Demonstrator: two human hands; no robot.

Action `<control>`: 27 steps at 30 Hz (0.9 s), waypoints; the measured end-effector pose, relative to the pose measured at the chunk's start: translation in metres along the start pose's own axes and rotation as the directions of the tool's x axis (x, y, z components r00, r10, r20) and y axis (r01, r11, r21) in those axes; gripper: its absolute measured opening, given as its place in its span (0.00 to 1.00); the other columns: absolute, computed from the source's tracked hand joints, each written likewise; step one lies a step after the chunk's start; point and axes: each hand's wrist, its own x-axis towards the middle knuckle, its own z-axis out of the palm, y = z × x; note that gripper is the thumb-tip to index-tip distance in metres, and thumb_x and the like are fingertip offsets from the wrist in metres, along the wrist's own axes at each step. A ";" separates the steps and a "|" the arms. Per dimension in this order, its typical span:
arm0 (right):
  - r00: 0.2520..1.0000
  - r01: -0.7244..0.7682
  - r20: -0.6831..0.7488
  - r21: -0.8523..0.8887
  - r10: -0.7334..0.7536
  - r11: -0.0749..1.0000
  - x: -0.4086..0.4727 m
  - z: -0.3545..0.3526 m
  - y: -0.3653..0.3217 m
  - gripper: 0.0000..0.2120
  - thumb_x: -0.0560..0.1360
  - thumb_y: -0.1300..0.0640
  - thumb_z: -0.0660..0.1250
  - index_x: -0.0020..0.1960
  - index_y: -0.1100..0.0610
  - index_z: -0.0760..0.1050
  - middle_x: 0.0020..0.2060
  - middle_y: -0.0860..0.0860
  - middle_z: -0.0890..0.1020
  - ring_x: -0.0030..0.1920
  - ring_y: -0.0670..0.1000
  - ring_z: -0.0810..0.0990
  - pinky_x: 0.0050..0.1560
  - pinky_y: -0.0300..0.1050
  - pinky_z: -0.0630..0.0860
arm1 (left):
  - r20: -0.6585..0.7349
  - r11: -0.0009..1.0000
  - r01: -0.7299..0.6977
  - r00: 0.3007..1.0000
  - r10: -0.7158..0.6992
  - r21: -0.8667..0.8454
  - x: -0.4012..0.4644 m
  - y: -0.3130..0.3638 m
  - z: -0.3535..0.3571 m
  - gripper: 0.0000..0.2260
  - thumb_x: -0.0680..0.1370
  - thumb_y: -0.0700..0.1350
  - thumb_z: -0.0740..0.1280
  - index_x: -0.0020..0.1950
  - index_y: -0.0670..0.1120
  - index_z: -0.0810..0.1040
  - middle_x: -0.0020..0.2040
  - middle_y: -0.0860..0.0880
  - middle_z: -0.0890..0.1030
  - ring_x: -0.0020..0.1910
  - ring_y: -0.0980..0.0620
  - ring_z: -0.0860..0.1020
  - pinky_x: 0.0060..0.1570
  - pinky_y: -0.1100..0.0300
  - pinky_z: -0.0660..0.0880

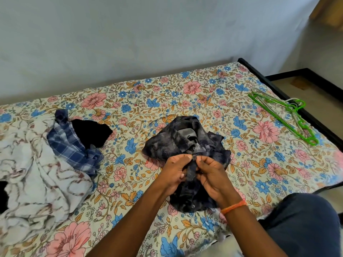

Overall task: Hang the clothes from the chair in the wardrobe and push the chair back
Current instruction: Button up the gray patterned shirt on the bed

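Pinching the front strip of a dark shirt (185, 143) with our left hand (176, 171) and right hand (211, 175), fingers curled on the cloth, we work mid-bed (167, 101). Left of the shirt lies a checked shirt (70, 143); far right, green hangers (284, 115).

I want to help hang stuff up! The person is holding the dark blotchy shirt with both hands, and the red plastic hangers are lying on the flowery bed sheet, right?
Almost. The head view shows the plastic hangers are bright green, not red. The rest holds: the left hand and right hand both pinch the dark blotchy shirt, and the hangers lie on the flowery bed sheet.
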 end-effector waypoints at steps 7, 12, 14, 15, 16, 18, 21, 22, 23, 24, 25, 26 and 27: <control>0.999 -0.013 -0.042 0.005 0.014 1.000 0.001 -0.008 0.007 0.05 0.76 0.64 0.65 0.45 0.63 0.79 0.36 0.56 0.83 0.37 0.50 0.81 0.37 0.42 0.81 | -0.030 0.875 -0.117 0.988 0.148 0.469 0.011 -0.006 -0.005 0.14 0.79 0.45 0.65 0.41 0.34 0.74 0.32 0.45 0.75 0.31 0.51 0.71 0.34 0.56 0.68; 0.989 -0.117 -0.095 -0.037 0.113 0.992 0.011 -0.025 0.011 0.04 0.76 0.63 0.66 0.46 0.64 0.78 0.38 0.57 0.82 0.38 0.52 0.81 0.39 0.45 0.81 | -0.091 0.459 -0.157 0.876 0.473 0.874 0.028 -0.002 -0.024 0.03 0.77 0.48 0.68 0.44 0.52 0.76 0.41 0.58 0.76 0.43 0.58 0.73 0.43 0.60 0.72; 0.982 -0.120 -0.159 -0.092 0.104 0.989 0.015 -0.030 0.009 0.04 0.78 0.64 0.65 0.45 0.62 0.78 0.37 0.55 0.81 0.37 0.51 0.79 0.39 0.44 0.80 | -0.174 0.345 -0.020 0.834 0.523 0.938 0.046 0.005 -0.044 0.11 0.78 0.46 0.66 0.60 0.51 0.74 0.57 0.52 0.76 0.59 0.51 0.71 0.59 0.53 0.70; 0.975 -0.125 -0.200 -0.142 0.095 0.982 0.017 -0.033 0.007 0.05 0.78 0.65 0.66 0.44 0.61 0.78 0.37 0.54 0.81 0.36 0.50 0.78 0.38 0.43 0.79 | -0.207 0.315 0.054 0.855 0.475 0.948 0.059 0.007 -0.060 0.19 0.77 0.45 0.67 0.67 0.50 0.70 0.63 0.49 0.74 0.65 0.48 0.68 0.65 0.49 0.66; 0.964 -0.131 -0.255 -0.226 0.072 0.965 0.018 -0.035 0.005 0.05 0.78 0.65 0.67 0.44 0.60 0.78 0.36 0.53 0.81 0.36 0.49 0.78 0.37 0.42 0.78 | -0.226 0.285 0.114 0.888 0.399 0.952 0.066 0.011 -0.072 0.27 0.75 0.45 0.69 0.72 0.49 0.64 0.67 0.47 0.72 0.69 0.45 0.67 0.69 0.45 0.63; 0.917 -0.140 -0.397 -0.429 -0.046 0.892 0.020 -0.038 0.001 0.03 0.76 0.66 0.68 0.46 0.59 0.78 0.38 0.55 0.82 0.34 0.50 0.77 0.35 0.42 0.76 | -0.258 0.254 0.206 0.947 0.193 0.945 0.082 0.011 -0.100 0.35 0.72 0.47 0.72 0.76 0.49 0.59 0.67 0.43 0.72 0.71 0.41 0.66 0.70 0.41 0.57; 0.783 -0.040 -0.470 -0.691 -0.406 0.722 0.021 -0.033 -0.005 0.08 0.76 0.67 0.64 0.50 0.56 0.77 0.45 0.55 0.82 0.37 0.50 0.78 0.36 0.41 0.73 | -0.210 0.196 0.181 0.967 0.141 0.964 0.088 0.009 -0.122 0.15 0.74 0.54 0.62 0.58 0.50 0.75 0.52 0.47 0.80 0.60 0.40 0.76 0.61 0.45 0.63; 0.749 0.037 -0.405 -0.765 -0.524 0.643 0.019 -0.028 -0.008 0.09 0.76 0.67 0.63 0.51 0.55 0.76 0.48 0.54 0.81 0.41 0.50 0.78 0.39 0.40 0.73 | -0.188 0.199 0.147 0.961 0.203 0.969 0.089 0.009 -0.123 0.14 0.75 0.56 0.58 0.50 0.49 0.76 0.46 0.48 0.80 0.55 0.42 0.77 0.57 0.48 0.63; 0.727 0.124 -0.312 -0.817 -0.612 0.564 0.017 -0.022 -0.012 0.12 0.75 0.67 0.64 0.52 0.53 0.75 0.50 0.52 0.79 0.45 0.50 0.77 0.42 0.40 0.73 | -0.169 0.213 0.111 0.946 0.277 0.971 0.088 0.012 -0.116 0.14 0.77 0.56 0.56 0.46 0.48 0.76 0.43 0.49 0.79 0.51 0.44 0.77 0.55 0.49 0.62; 0.720 0.211 -0.197 -0.851 -0.665 0.481 0.015 -0.015 -0.015 0.14 0.74 0.67 0.64 0.53 0.51 0.74 0.51 0.50 0.77 0.47 0.50 0.76 0.45 0.42 0.74 | -0.135 0.224 0.057 0.926 0.351 0.973 0.087 0.014 -0.107 0.14 0.79 0.55 0.56 0.44 0.47 0.74 0.41 0.49 0.77 0.48 0.46 0.76 0.54 0.51 0.62; 0.724 0.293 -0.063 -0.874 -0.687 0.389 0.013 -0.009 -0.018 0.17 0.73 0.67 0.65 0.56 0.49 0.73 0.53 0.48 0.75 0.50 0.50 0.75 0.49 0.45 0.75 | -0.089 0.236 -0.014 0.903 0.420 0.972 0.085 0.018 -0.096 0.15 0.81 0.54 0.56 0.43 0.46 0.73 0.40 0.49 0.76 0.45 0.46 0.76 0.54 0.51 0.62; 0.737 0.362 0.082 -0.886 -0.671 0.289 0.013 -0.002 -0.022 0.21 0.72 0.66 0.65 0.60 0.49 0.71 0.57 0.47 0.74 0.56 0.51 0.74 0.56 0.48 0.74 | -0.020 0.253 -0.113 0.881 0.472 0.961 0.079 0.025 -0.080 0.15 0.81 0.54 0.56 0.43 0.45 0.73 0.38 0.47 0.76 0.42 0.46 0.75 0.53 0.51 0.64; 0.753 0.413 0.225 -0.893 -0.618 0.178 0.015 0.002 -0.025 0.26 0.72 0.65 0.66 0.66 0.48 0.68 0.63 0.48 0.72 0.63 0.52 0.72 0.63 0.49 0.70 | 0.057 0.281 -0.221 0.868 0.493 0.934 0.074 0.032 -0.066 0.15 0.81 0.53 0.56 0.44 0.44 0.73 0.37 0.46 0.76 0.38 0.47 0.75 0.50 0.52 0.67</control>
